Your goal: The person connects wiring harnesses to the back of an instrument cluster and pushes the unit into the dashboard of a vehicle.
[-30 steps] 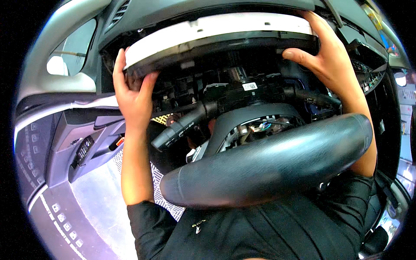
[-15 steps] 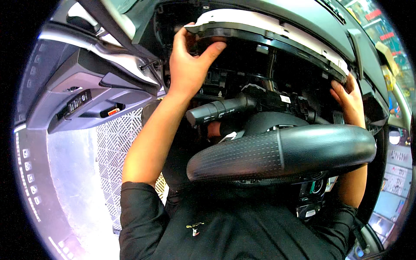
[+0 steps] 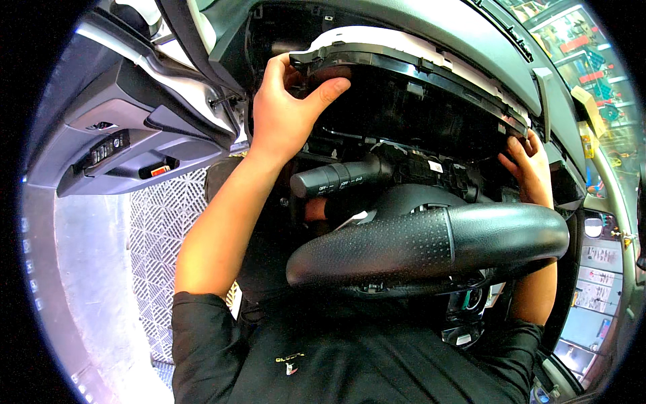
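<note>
A wide instrument cluster (image 3: pixel 404 91), with a glossy dark face and a white housing along its back edge, is held between my two hands at the dashboard opening. My left hand (image 3: pixel 286 114) grips its left end, thumb across the dark face and fingers curled behind. At the other end, my right hand (image 3: pixel 527 161) has its fingers against the lower right corner; part of that grip is hidden. Below the cluster are the steering column's black stalk (image 3: pixel 336 178) and the black steering wheel (image 3: pixel 431 246), which covers part of my right forearm.
The open car door (image 3: pixel 128 145) with its switch panel is on the left, above a patterned floor mat (image 3: pixel 165 236). The dashboard top (image 3: pixel 431 27) runs behind the cluster. Beyond the windshield at the right are shelves with tools (image 3: pixel 592 60).
The cluster has come slightly lower and nearer the steering column, with more of its dark face showing. Both hands keep hold of its ends. The whole view has shifted a little.
</note>
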Available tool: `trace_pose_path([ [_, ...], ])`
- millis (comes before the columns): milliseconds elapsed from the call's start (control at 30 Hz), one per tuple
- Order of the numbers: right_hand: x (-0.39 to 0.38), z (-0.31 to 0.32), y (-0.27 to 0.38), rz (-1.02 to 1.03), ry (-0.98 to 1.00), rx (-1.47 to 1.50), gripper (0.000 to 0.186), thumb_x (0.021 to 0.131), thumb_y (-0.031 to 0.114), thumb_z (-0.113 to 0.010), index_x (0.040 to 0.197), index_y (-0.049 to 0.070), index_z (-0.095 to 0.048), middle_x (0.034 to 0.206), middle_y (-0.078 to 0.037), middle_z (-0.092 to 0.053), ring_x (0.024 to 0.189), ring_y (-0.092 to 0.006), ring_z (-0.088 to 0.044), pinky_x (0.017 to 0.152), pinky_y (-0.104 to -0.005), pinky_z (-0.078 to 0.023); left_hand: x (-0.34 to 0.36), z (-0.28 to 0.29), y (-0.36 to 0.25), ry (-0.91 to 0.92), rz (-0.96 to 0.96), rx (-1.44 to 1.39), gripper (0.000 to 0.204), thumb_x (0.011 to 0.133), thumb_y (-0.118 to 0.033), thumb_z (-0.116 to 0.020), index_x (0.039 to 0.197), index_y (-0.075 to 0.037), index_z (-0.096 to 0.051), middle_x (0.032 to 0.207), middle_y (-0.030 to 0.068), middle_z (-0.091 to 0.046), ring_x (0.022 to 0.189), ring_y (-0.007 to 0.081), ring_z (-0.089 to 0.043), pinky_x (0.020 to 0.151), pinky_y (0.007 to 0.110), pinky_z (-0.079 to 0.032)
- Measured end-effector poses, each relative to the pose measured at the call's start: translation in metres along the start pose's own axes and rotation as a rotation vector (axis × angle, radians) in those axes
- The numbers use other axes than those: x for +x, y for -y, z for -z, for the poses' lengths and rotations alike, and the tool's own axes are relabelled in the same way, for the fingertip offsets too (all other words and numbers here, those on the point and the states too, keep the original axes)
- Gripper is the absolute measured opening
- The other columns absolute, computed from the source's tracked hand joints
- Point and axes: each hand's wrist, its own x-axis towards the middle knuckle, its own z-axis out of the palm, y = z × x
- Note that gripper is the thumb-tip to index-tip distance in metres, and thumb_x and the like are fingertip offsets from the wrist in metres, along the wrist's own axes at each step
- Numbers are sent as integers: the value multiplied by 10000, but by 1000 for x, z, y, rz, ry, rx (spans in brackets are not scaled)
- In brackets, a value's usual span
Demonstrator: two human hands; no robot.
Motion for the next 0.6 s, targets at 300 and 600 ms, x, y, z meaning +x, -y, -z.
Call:
trace_pose_path([
  [300, 4, -1, -8, 24, -3, -16, 578, 950, 332, -786, 1404, 108, -507, 1229, -36, -568, 1076, -157, -590, 900, -341, -595, 7, -3, 13, -46, -114, 39, 794, 774, -479, -914, 1305, 7, -579, 1173, 173, -720, 1099, 247, -688, 989, 375, -518],
  [600, 21, 9, -25, 16, -73, -112, 460, 1050, 353, -646, 1426, 162, -464, 1074, -36, -564, 929, -162, -613, 877, -411, -610, 10, 13, 49, 197, 17, -352, 653, 988, -452, -712, 1438, -10, -545, 1291, 107, -671, 1179, 190, -638, 1031, 347, -507],
])
